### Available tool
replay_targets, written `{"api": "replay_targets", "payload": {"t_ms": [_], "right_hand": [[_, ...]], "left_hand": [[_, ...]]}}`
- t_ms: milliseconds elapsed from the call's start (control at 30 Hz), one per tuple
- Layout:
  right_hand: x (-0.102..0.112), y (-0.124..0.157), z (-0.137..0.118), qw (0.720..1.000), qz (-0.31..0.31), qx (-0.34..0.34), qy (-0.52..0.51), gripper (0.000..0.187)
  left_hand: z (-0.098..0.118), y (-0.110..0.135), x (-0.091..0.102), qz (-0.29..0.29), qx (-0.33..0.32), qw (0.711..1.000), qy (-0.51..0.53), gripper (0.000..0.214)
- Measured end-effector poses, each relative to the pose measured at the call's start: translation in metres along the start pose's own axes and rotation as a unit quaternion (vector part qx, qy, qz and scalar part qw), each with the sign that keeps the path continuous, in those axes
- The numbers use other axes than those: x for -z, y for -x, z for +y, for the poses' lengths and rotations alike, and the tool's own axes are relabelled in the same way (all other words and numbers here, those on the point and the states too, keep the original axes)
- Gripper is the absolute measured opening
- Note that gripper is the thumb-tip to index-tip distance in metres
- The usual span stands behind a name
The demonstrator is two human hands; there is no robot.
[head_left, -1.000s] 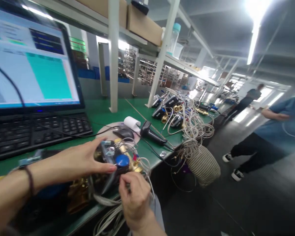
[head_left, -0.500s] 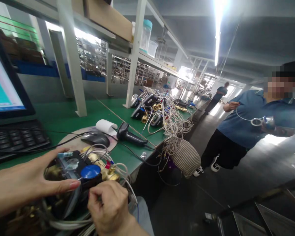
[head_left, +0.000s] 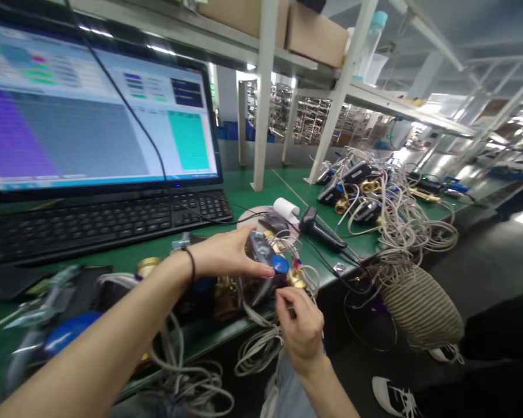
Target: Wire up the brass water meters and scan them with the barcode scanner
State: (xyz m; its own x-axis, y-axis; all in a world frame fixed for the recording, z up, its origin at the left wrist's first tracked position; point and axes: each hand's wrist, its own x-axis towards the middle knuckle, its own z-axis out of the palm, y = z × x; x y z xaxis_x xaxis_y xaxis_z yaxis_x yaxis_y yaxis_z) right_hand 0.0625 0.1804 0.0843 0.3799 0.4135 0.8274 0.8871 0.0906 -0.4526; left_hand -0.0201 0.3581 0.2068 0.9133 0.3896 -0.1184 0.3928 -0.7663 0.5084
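My left hand (head_left: 226, 255) lies over a black meter unit with a blue round cap (head_left: 279, 265) and brass fittings (head_left: 296, 278) at the front edge of the green bench (head_left: 239, 186); its fingers wrap the unit's top. Just below, my right hand (head_left: 300, 325) is closed in a pinch at the unit's near side, among grey cables (head_left: 253, 348); what it pinches is hidden.
A monitor (head_left: 91, 104) and keyboard (head_left: 96, 217) stand at the left. A mouse (head_left: 274, 223), paper roll (head_left: 286, 208) and barcode scanner (head_left: 320, 227) lie behind the unit. More meters in tangled cables (head_left: 387, 203) sit farther right, a coiled cable bundle (head_left: 418, 307) hangs off the edge. A person's shoes (head_left: 392, 395) show at lower right.
The view has swung back left, bringing the monitor and keyboard in. The person in the blue shirt has left the view. Both hands stay on the meter unit.
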Motion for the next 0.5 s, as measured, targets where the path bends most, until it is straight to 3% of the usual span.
{"api": "replay_targets", "payload": {"t_ms": [233, 500], "right_hand": [[0.0003, 0.002, -0.0021, 0.999, 0.019, 0.026, 0.04, 0.023], [-0.0052, -0.0016, -0.004, 0.996, 0.032, 0.05, 0.064, 0.02]], "left_hand": [[0.004, 0.0037, 0.0005, -0.004, 0.02, 1.0, -0.002, 0.099], [0.0027, 0.0027, 0.0004, 0.001, 0.019, 1.0, -0.009, 0.099]]}}
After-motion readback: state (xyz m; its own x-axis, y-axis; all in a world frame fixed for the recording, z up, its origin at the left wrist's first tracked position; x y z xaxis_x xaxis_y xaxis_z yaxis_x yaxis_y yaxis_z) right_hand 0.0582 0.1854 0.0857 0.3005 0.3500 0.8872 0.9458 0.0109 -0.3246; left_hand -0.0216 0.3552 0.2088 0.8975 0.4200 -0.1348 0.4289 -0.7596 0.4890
